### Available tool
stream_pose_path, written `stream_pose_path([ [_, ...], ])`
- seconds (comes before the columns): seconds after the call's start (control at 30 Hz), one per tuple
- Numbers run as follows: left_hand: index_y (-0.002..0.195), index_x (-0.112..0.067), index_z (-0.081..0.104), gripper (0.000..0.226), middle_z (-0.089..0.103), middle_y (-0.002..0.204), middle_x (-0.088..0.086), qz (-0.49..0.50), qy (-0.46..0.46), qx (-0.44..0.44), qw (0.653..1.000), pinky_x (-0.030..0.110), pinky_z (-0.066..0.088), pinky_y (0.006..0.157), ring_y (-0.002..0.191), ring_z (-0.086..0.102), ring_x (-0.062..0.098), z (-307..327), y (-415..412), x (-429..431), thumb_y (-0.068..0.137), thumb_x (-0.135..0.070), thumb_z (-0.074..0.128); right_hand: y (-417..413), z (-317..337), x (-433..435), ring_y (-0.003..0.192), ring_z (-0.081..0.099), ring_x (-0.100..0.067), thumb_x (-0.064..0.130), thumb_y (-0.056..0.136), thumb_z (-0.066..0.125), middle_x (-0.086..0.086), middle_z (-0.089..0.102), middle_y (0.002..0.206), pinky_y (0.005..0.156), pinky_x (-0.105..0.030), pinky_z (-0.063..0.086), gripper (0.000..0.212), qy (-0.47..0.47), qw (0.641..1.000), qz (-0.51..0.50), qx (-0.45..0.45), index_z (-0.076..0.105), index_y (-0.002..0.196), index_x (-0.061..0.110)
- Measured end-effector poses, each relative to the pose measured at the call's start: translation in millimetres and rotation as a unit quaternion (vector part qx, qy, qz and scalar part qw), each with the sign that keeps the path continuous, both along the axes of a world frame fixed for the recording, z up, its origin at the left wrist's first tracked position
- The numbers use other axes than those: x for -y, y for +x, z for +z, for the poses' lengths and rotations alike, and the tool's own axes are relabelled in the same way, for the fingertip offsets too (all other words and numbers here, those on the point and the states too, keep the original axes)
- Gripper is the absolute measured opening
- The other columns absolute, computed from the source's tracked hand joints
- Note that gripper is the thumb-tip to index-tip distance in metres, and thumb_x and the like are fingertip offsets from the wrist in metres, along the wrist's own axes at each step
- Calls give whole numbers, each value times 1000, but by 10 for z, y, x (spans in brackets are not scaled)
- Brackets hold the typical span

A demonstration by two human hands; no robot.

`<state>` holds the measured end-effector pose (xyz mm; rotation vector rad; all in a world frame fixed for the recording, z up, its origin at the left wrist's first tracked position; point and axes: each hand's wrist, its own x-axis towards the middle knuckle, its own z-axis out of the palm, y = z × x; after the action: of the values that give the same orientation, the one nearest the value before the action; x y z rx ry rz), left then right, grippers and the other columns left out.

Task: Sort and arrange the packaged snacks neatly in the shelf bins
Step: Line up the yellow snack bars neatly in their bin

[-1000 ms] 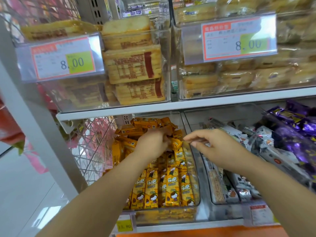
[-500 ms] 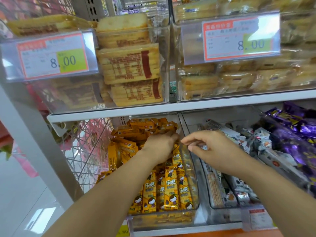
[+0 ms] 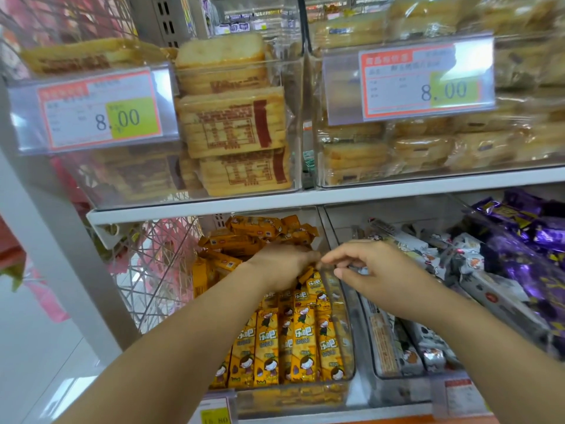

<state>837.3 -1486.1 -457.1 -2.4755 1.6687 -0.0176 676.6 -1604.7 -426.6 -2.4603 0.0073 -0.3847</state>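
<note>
Yellow snack packs point(image 3: 302, 341): stocked in the lower-left clear bin point(image 3: 347, 347). The front rows stand upright and face forward. The rear ones lie piled loosely at mixed angles, directly under and behind the left hand.

Shelf board point(image 3: 305, 200): white, dividing the upper tier from the lower one.

Upper tier: toast packs point(image 3: 232, 123) stacked flat in the left clear container, with bread packs point(image 3: 422, 148) heaped in the right one.

Lower tier, right of the yellow stock: white packs point(image 3: 428, 353) in the neighbouring bin, then purple packs point(image 3: 532, 237) at the far right.

Wire rack point(image 3: 153, 270): white, just left of the lower bin.

Left hand point(image 3: 281, 264): rests on the rear pile, back of the hand upward. The fingers curl down among the packs and are hidden, so it cannot be told whether they grasp anything.

Right hand point(image 3: 376, 270): just beside the left hand, over the bin's right wall. Forefinger and thumb are bent close together at that wall's top edge. Whether they pinch it cannot be told.

Price tags point(image 3: 101, 114): two, each reading 8.00, clipped to the upper containers.
</note>
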Motion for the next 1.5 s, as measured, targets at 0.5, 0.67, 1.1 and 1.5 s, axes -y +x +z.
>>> stream_pose_path([
  [0.5,133,-40,48,51,35,147,-3,26,-127,-61,990,27,41,91,128,42,20,51,29,-336,89,-17,59,21,-7,14,98,47,18,19,91,58,35,52,94,76,2,38,25,-11,1000,2,-5,64,111,34],
  [0.67,107,-46,54,33,58,115,-8,67,-308,-164,935,13,47,78,93,59,0,176,-87,-695,88,-22,65,34,-45,-23,91,52,13,20,91,58,31,55,93,75,-4,39,25,-29,999,-14,2,66,111,31],
  [1.1,83,-40,60,34,59,82,-18,88,-508,-385,766,27,48,65,76,57,7,312,-627,-1242,85,-6,68,121,-33,-514,106,51,-7,45,77,70,23,51,105,95,-32,38,50,-86,993,-19,81,50,122,35],
  [1.5,102,-28,59,44,61,103,-4,167,-437,-441,766,46,52,87,91,61,20,171,-550,-1551,80,10,64,52,-28,-411,91,62,-1,17,82,70,12,63,100,73,-16,51,38,183,980,-19,81,52,105,42],
])
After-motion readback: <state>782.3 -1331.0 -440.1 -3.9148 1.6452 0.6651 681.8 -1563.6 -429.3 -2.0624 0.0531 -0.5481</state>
